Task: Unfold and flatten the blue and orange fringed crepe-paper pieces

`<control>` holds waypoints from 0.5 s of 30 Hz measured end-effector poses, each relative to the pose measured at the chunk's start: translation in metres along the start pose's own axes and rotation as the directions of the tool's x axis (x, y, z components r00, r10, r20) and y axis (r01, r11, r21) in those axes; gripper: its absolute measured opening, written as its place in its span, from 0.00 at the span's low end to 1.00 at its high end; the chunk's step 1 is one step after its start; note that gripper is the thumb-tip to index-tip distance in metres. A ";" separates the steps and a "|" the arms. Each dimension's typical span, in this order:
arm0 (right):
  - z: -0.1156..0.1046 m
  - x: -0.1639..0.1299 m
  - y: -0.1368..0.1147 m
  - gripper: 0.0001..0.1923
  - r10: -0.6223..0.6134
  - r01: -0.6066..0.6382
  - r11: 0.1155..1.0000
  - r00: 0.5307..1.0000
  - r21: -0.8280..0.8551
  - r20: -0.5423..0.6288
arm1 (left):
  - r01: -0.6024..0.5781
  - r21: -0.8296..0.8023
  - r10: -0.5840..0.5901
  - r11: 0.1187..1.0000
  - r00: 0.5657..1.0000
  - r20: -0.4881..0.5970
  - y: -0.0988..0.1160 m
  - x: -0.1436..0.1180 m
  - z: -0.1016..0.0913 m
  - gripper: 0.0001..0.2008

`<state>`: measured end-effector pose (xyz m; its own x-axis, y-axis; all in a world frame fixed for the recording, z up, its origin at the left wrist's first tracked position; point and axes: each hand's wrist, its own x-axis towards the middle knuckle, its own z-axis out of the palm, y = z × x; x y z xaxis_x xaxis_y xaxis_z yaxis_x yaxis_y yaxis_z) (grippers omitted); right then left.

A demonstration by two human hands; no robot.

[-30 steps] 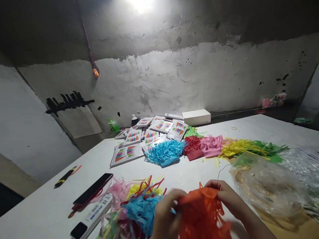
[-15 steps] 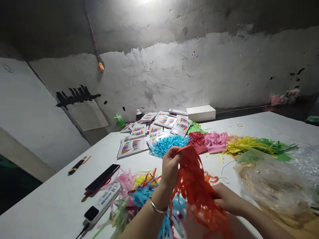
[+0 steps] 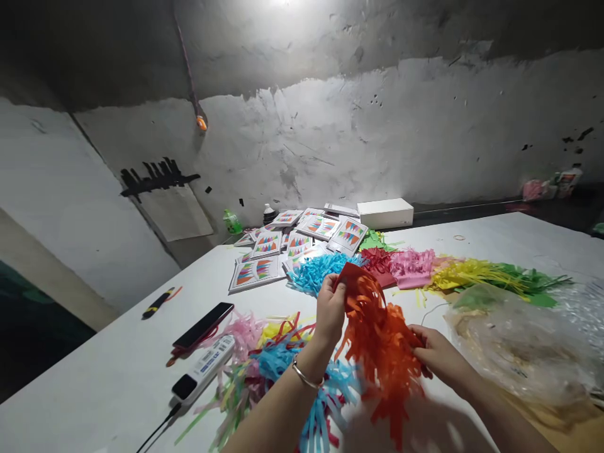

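An orange-red paper tassel fringe (image 3: 380, 340) hangs over the near part of the table, its strips spread and dangling. My left hand (image 3: 331, 308), with a silver bangle on the wrist, pinches the uncut band at its upper left. At the right edge of the strips, my right hand (image 3: 434, 352) has its fingers closed on some of them. Below and left lies a loose heap of cut paper strips (image 3: 278, 365) in blue, pink, yellow, red and green. Behind my left hand sits a blue fringe bundle (image 3: 323, 272), beside a dark red one (image 3: 380, 263).
Pink (image 3: 413, 267) and yellow fringes (image 3: 457, 275) continue the row rightward. Packets with printed pennants (image 3: 258, 270) pile up behind, near a white box (image 3: 385, 214). A phone (image 3: 204, 326), power strip (image 3: 205, 368) and cutter (image 3: 158, 303) lie left; plastic bags (image 3: 523, 346) lie right.
The orange-red fringe has spread out, its strips hanging lower and more separated. My right hand has shifted slightly up and right. The view has turned a little left.
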<state>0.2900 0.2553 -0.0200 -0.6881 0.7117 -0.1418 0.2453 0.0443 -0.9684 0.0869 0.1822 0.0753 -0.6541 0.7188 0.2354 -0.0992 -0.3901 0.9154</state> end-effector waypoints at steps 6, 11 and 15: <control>0.007 -0.010 -0.015 0.08 -0.038 0.037 0.999 0.999 0.034 0.025 | -0.046 0.120 0.026 0.992 0.986 0.165 0.003 0.002 0.009 0.06; 0.010 -0.013 -0.030 0.06 -0.167 0.173 0.982 0.983 0.074 -0.078 | 0.003 0.129 -0.054 0.992 0.917 0.395 0.010 -0.002 0.016 0.10; -0.005 -0.004 -0.030 0.12 -0.207 0.226 0.970 0.963 0.095 -0.172 | 0.071 0.111 -0.120 0.991 0.833 0.540 0.024 -0.005 0.009 0.19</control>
<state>0.2886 0.2550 0.0111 -0.5961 0.7967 0.0994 0.0181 0.1371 -0.9904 0.0946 0.1749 0.0992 -0.1287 0.9563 0.2625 -0.0614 -0.2719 0.9604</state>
